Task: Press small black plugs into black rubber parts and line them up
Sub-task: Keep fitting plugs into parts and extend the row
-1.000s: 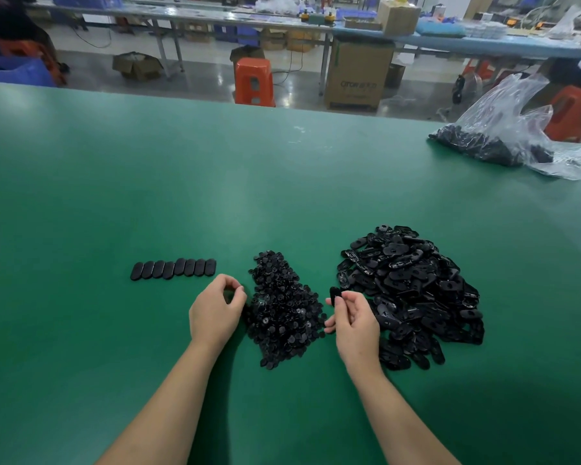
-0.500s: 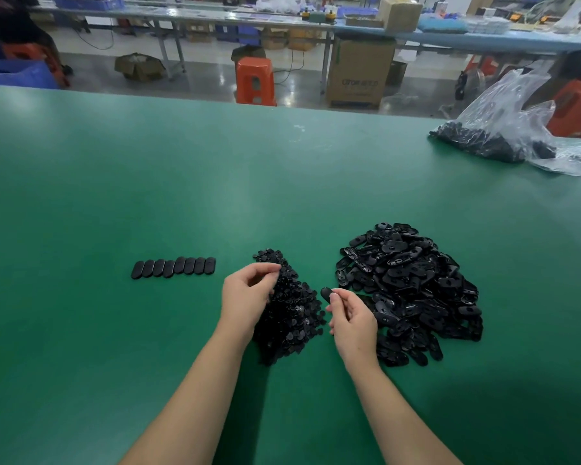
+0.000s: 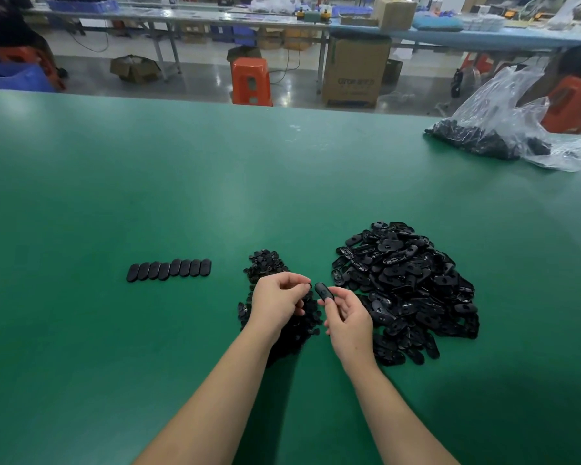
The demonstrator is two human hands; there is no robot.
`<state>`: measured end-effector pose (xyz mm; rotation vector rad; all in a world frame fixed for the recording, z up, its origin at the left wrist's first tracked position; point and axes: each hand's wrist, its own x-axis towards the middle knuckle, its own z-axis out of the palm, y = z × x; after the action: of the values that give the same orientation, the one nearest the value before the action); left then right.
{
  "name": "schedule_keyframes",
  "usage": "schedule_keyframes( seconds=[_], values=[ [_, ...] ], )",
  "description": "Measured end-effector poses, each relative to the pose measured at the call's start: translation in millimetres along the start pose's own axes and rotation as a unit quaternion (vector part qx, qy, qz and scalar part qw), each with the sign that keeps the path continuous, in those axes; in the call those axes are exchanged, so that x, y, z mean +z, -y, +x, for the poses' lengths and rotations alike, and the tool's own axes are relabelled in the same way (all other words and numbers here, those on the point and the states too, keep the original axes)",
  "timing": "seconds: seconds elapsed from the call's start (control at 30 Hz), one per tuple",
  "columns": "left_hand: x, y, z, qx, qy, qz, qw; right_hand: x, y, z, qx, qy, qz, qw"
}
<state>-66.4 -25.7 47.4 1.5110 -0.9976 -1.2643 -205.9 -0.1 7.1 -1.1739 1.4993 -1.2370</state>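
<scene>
My right hand (image 3: 348,318) pinches one oval black rubber part (image 3: 323,291) upright above the green table (image 3: 215,196). My left hand (image 3: 277,302) hovers just left of it, its fingertips pinching a small black plug (image 3: 309,286) close to the part. Under my left hand lies a heap of small black plugs (image 3: 265,263). A larger heap of oval rubber parts (image 3: 406,283) sits to the right. A row of several finished rubber parts (image 3: 169,269) lies side by side at the left.
A clear plastic bag (image 3: 503,125) holding more black parts lies at the table's far right. Beyond the far edge stand an orange stool (image 3: 250,81), a cardboard box (image 3: 353,72) and long workbenches.
My left hand moved right from the plug heap's left side, took a plug and came up to the part. My right hand raised the rubber part toward it.
</scene>
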Motion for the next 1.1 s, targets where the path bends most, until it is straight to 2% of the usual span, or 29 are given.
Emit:
schedule_keyframes(
  seconds=[0.27,0.53,1.1],
  values=[
    [15.0,-2.8,-5.5,0.079,-0.025,0.183,0.980,0.6,1.1,-0.1,-0.006,0.004,0.010,1.000],
    [20.6,-3.8,-10.2,0.094,-0.021,0.209,0.973,0.0,-2.8,1.8,0.002,0.016,0.006,1.000],
    [29.1,2.2,-10.7,0.111,-0.072,0.273,0.953,-1.2,-1.7,1.1,-0.001,0.010,-0.003,1.000]
  ],
)
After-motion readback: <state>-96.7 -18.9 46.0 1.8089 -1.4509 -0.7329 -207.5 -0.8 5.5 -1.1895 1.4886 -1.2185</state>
